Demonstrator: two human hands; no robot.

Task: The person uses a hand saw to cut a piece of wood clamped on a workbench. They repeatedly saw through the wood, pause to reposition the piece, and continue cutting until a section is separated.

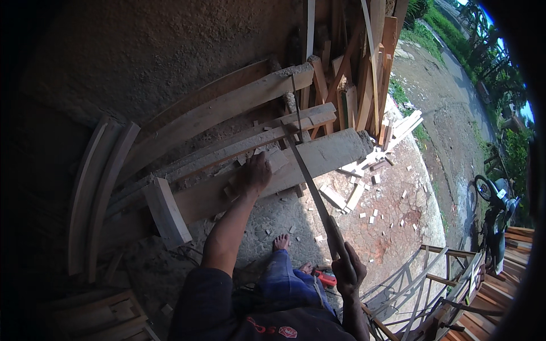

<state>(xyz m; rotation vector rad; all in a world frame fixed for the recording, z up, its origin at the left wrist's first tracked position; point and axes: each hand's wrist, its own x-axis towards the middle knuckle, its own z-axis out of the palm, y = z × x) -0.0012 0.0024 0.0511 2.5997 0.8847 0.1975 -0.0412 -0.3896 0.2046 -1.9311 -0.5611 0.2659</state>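
My left hand (256, 172) is closed on a pale wood block (277, 160), pressing it against a wide board (327, 152) of the bench. In my right hand (348, 267) is the handle of a long, narrow saw (313, 184), whose fingers wrap around it near my body. The saw slants up and away, its far end reaching past the block to the bench timbers. Close to that end, a thin dark rod (296, 105) crosses the timbers; whether it joins the saw I cannot tell.
Long beams (216, 116) lie beyond the board. A short timber block (167, 213) sits at its left. Upright planks (372, 74) lean against the wall. Wood offcuts (352, 196) litter the ground; a red tool (325, 278) lies by my foot. A motorcycle (497, 210) stands far right.
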